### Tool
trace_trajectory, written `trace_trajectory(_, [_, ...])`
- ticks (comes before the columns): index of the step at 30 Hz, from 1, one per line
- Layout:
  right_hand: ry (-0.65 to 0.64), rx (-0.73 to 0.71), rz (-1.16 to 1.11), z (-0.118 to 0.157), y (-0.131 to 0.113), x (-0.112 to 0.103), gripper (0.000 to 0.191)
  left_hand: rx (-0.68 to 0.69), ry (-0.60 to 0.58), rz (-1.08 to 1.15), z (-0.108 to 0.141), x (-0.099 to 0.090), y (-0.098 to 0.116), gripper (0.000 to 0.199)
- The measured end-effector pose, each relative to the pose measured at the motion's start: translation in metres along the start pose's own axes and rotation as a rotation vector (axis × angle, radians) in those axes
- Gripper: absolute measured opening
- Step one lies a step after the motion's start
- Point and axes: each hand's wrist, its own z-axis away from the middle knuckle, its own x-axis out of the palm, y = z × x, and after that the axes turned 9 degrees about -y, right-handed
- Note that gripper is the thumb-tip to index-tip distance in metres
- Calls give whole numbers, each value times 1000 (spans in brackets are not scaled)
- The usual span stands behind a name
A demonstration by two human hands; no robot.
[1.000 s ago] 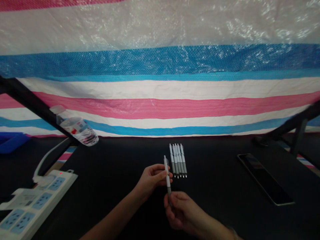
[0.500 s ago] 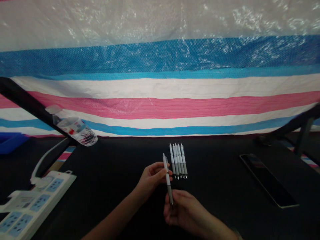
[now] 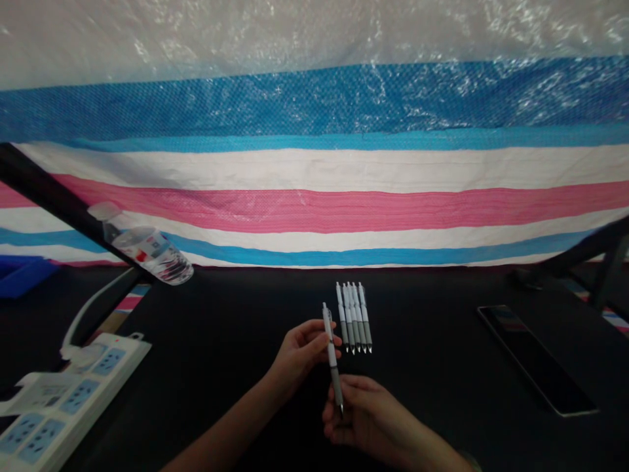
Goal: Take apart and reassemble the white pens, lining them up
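Note:
A white pen (image 3: 330, 347) with a grey grip and a pointed metal tip is held between both hands, its tip toward me. My left hand (image 3: 302, 351) pinches its upper barrel near the clip. Around the grey grip near the tip, the fingers of my right hand (image 3: 363, 410) are closed. Just beyond my left fingertips, several matching white-and-grey pens (image 3: 354, 321) lie side by side on the black table (image 3: 422, 341), tips toward me.
To the right lies a dark phone (image 3: 535, 360). A white power strip (image 3: 73, 400) with a plugged-in cable is at the left. Behind it, a clear plastic bottle (image 3: 152, 252) leans by a black bar. A blue tray (image 3: 24, 275) sits far left, and a striped tarp (image 3: 314, 210) hangs behind.
The view has shifted slightly, so the phone and the row of pens appear a little farther right. Both hands keep hold of the same pen, nearly in place.

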Motion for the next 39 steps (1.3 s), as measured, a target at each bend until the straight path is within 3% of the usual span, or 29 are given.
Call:
trace_trajectory(18, [-35, -17, 25, 0, 2, -3, 41, 31, 36, 35, 2, 3, 1, 40])
trace_trajectory(24, [-78, 89, 139, -2, 8, -10, 41, 44, 48, 26, 3, 1, -1, 39])
trace_trajectory(29, [-54, 174, 260, -1, 13, -16, 51, 74, 96, 44, 2, 1, 7, 42])
trace_trajectory(39, [10, 179, 307, 0, 14, -14, 47, 144, 200, 86, -2, -10, 23, 48])
